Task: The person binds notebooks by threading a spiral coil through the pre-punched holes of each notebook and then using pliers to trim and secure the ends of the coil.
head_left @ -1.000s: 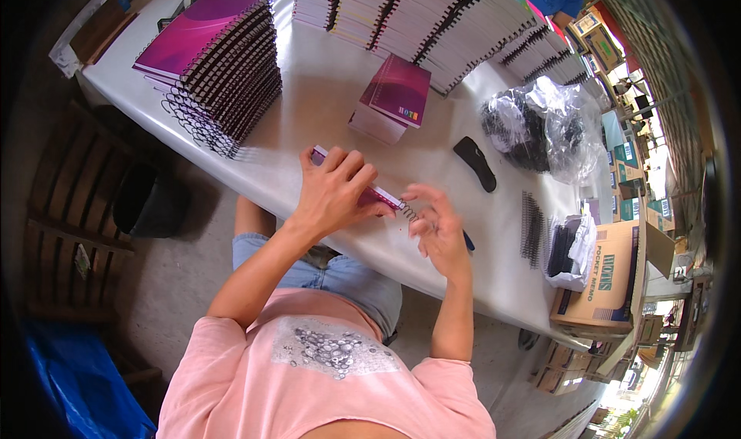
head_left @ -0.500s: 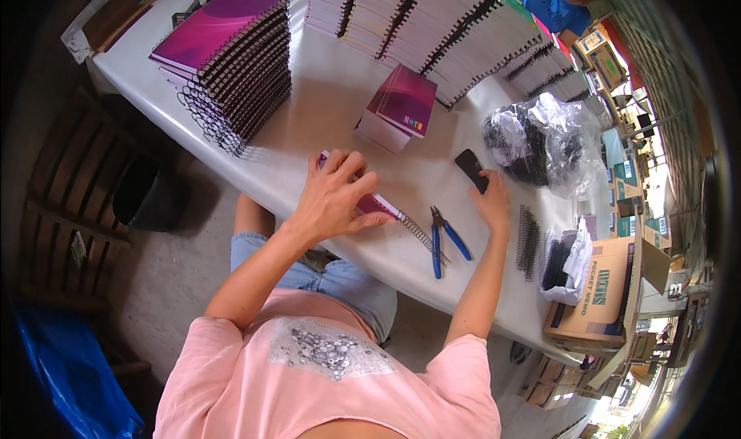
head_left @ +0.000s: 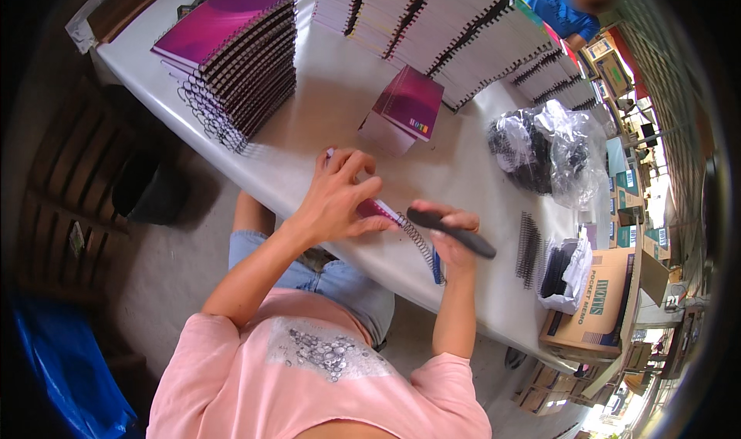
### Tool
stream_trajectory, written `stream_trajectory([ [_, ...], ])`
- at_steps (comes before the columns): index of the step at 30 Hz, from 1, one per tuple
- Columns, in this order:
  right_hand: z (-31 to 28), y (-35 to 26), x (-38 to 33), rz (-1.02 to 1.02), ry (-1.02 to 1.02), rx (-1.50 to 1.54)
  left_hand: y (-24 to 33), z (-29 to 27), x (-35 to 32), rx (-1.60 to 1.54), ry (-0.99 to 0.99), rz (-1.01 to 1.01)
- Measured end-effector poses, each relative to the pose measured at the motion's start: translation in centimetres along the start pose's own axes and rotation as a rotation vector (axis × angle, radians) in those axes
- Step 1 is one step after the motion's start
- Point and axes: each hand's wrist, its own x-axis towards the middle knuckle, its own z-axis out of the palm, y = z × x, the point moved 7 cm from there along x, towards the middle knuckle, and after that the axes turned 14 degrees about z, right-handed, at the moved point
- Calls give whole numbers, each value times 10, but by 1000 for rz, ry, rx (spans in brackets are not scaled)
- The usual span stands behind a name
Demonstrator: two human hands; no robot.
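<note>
My left hand [head_left: 336, 196] is closed over a purple-covered notebook [head_left: 373, 208] near the table's front edge, pressing it between thumb and fingers. From the notebook's right end sticks out a dark spiral coil [head_left: 419, 244], partly threaded along its spine. My right hand [head_left: 457, 248] grips a long, flat black tool [head_left: 472, 242] with rounded ends; its exact kind I cannot make out. The tool's far end lies close to where the coil meets the notebook. Beneath the right hand shows one blue handle of the pliers [head_left: 438, 270]; the rest of them is hidden.
A tall stack of purple spiral notebooks [head_left: 231, 26] stands at the left, a small unbound pile [head_left: 414, 103] ahead. Behind are rows of bound pads [head_left: 471, 30]. At right: a plastic bag of coils [head_left: 544, 150], loose coils [head_left: 529, 248], a cardboard box [head_left: 590, 304]. A person [head_left: 552, 11] is beyond.
My right hand has lifted the black tool off the table and brought it left to the coil, covering most of the pliers. My left hand stays on the notebook.
</note>
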Motion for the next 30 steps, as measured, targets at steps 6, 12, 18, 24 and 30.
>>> stream_trajectory([
  [6,2,-4,14,197,128,-580,-7,-3,0,-14,39,0],
  [12,-21,-5,7,210,471,-614,-20,-5,1,-145,86,-76],
  [18,-1,3,22,234,374,-837,-30,-8,-3,-281,239,-51],
  [24,-19,11,35,373,554,-1040,-46,3,-8,-455,317,-210],
  [30,-4,15,50,275,413,-722,-60,20,-16,-636,348,-286],
])
